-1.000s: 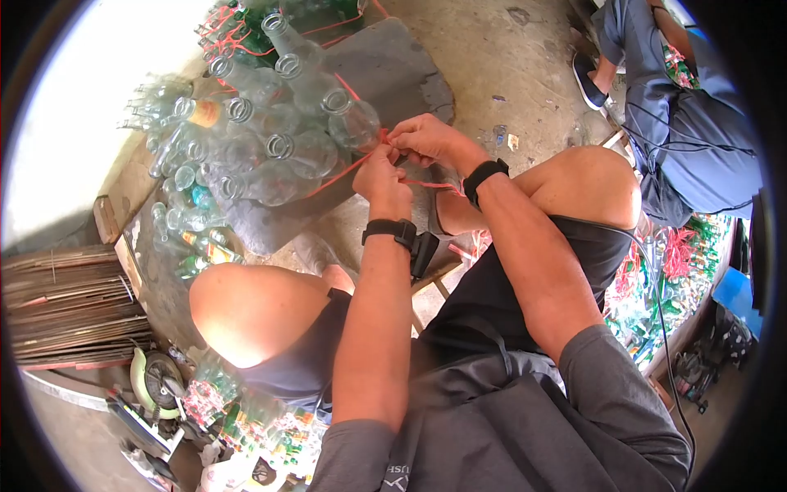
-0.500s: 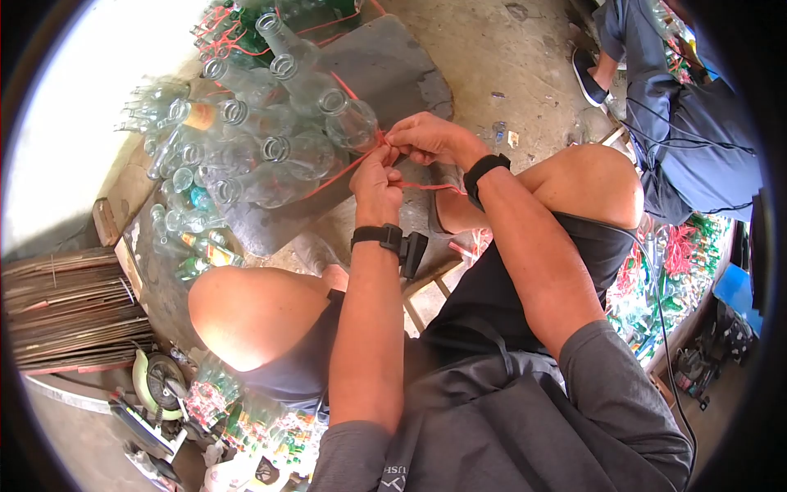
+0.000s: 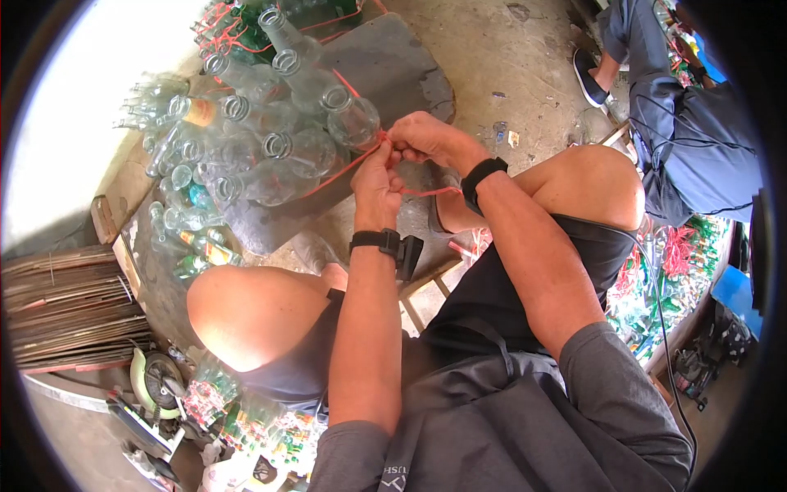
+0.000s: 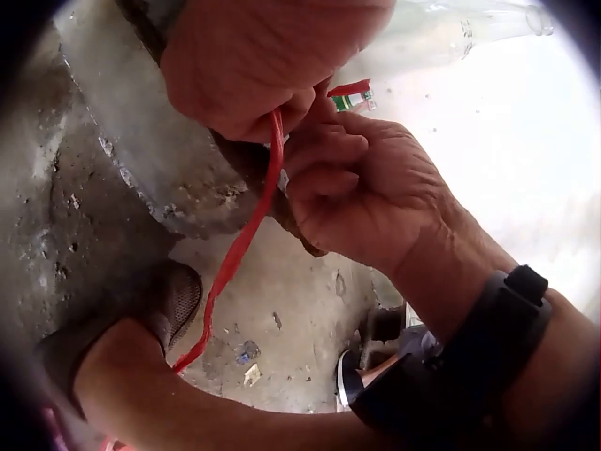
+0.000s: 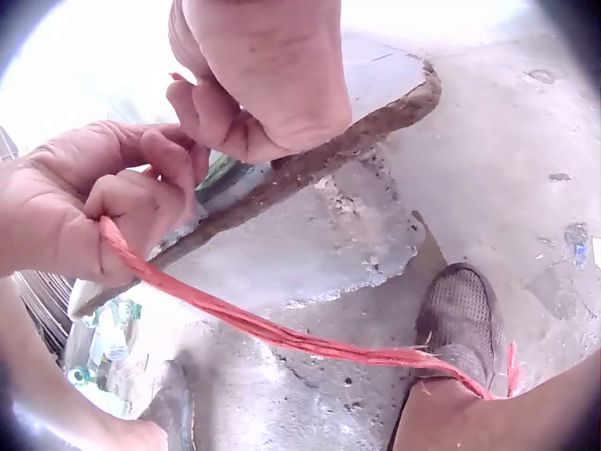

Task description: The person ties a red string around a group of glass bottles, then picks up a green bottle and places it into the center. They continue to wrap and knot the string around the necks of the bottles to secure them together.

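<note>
My left hand (image 3: 377, 187) and right hand (image 3: 430, 137) meet at the near corner of a bundle of clear glass bottles (image 3: 303, 154). Red plastic twine (image 3: 332, 178) runs round the bundle to the fingertips of both hands, which pinch it beside the closest bottle (image 3: 351, 123). In the right wrist view, a loose tail of twine (image 5: 282, 336) leaves the curled fingers of the left hand (image 5: 103, 197) and trails over a shoe. The left wrist view has the right hand (image 4: 376, 188) with fingers curled; the pinched spot itself is mostly hidden behind the fingers.
The bottles stand on a grey slab (image 3: 393, 61) with a rough edge. Green bottles (image 3: 254, 41) bound in red twine are behind them. A stack of wooden strips (image 3: 70, 307) lies at left. Another person's legs (image 3: 684, 139) are at right, near more bundled bottles (image 3: 668, 279).
My left forearm has shifted slightly left since a second ago, and the right fingers have curled in closer at the twine. The bottles stay put.
</note>
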Demonstrator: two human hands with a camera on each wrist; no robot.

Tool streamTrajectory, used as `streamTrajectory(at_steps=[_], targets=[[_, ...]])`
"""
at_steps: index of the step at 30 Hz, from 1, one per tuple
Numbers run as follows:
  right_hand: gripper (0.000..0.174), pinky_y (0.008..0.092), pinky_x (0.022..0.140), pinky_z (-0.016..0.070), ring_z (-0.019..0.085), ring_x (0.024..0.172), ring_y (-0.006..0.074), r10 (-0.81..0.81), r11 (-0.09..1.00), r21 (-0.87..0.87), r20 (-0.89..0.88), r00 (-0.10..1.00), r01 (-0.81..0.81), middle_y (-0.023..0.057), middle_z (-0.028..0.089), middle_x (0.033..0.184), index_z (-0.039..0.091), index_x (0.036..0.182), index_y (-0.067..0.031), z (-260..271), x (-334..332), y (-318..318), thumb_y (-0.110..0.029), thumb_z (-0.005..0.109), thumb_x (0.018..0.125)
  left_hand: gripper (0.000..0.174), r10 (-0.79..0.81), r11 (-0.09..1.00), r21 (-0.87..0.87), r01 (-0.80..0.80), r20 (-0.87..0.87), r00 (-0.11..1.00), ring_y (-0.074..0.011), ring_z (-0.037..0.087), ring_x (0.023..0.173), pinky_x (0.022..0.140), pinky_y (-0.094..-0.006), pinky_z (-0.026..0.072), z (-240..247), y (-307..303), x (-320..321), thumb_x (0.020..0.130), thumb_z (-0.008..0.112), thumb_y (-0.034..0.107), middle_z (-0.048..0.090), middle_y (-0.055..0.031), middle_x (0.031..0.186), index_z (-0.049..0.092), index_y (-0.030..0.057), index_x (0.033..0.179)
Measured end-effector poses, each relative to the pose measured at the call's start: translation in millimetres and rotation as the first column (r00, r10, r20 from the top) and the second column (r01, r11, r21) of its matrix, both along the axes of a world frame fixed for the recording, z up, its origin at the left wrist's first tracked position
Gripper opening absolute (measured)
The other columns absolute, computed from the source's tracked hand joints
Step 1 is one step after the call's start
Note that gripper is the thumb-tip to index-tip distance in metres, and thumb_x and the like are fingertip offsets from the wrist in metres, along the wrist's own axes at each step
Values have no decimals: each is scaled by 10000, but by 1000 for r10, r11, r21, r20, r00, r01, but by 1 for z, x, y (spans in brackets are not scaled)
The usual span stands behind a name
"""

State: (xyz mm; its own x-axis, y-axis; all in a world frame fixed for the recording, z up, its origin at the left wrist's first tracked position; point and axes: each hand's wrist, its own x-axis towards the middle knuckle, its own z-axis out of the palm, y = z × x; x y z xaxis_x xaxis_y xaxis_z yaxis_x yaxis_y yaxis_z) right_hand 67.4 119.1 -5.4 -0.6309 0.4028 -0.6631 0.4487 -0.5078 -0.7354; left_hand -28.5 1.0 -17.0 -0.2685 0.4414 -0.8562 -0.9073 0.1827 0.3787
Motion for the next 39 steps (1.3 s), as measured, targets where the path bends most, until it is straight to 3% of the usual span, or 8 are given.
streamTrajectory(at_steps=[5, 8, 18, 20, 23, 30, 32, 39], targets=[[193, 278, 487, 315, 471, 564, 89, -120, 993, -10, -4, 993, 120, -19, 538, 673, 654, 766, -64, 4, -7, -7, -156, 648, 935, 204, 17, 999, 48, -15, -31, 999, -48, 314, 482, 416, -234, 203, -2, -8, 3, 969, 808, 267, 473, 53, 670, 712, 89, 996], [157, 290, 500, 382, 502, 570, 104, -133, 991, -5, -40, 990, 133, 17, 597, 710, 676, 779, -16, 3, -7, -8, -88, 649, 916, 249, 35, 999, 24, -34, -77, 996, -43, 312, 485, 416, -232, 192, 7, -10, 6, 965, 813, 277, 456, 53, 668, 695, 59, 987], [171, 338, 510, 405, 523, 553, 147, -177, 982, 59, -2, 984, 177, 56, 601, 670, 721, 830, 24, -6, -13, -15, -106, 634, 900, 241, 46, 997, 70, -41, -71, 996, -42, 302, 477, 415, -233, 181, 0, -18, 3, 965, 808, 253, 408, 75, 646, 694, 41, 978], [207, 286, 466, 308, 466, 527, 95, -226, 972, 74, 20, 974, 224, -3, 549, 644, 664, 758, -36, -5, -15, -19, -137, 656, 939, 220, 0, 998, 57, 8, -143, 990, -43, 306, 472, 412, -240, 187, 5, -17, 4, 956, 808, 239, 405, 79, 634, 697, 50, 964], [224, 287, 461, 310, 482, 529, 96, -250, 968, 31, 8, 968, 250, -5, 541, 638, 628, 730, -49, 6, -13, -19, -140, 669, 930, 191, -20, 1000, -2, 20, -237, 971, -45, 308, 468, 413, -249, 192, 9, -11, 5, 943, 810, 233, 399, 84, 620, 709, 71, 954], [274, 286, 457, 312, 484, 511, 99, -252, 968, 15, 7, 968, 252, -9, 518, 626, 560, 690, -77, 8, -5, -21, -152, 667, 931, 158, -28, 1000, -11, 26, -215, 976, -55, 421, 530, 430, -256, 267, 8, -11, 6, 928, 817, 204, 519, 56, 714, 740, 91, 1008], [229, 347, 505, 424, 569, 563, 157, -186, 982, 35, -24, 982, 187, 47, 581, 676, 652, 768, 3, 0, -2, -17, -152, 656, 936, 157, -2, 999, -35, -5, -181, 983, -48, 287, 465, 428, -258, 200, 11, -6, 8, 950, 807, 237, 379, 94, 607, 743, 101, 993], [202, 326, 522, 421, 566, 572, 147, -206, 979, -10, 13, 979, 206, 25, 599, 725, 681, 825, -12, -3, 2, -15, -176, 656, 941, 136, 3, 1000, -31, -7, -130, 992, -46, 277, 460, 421, -254, 190, 11, -4, 6, 963, 797, 231, 368, 96, 609, 747, 112, 1002]])
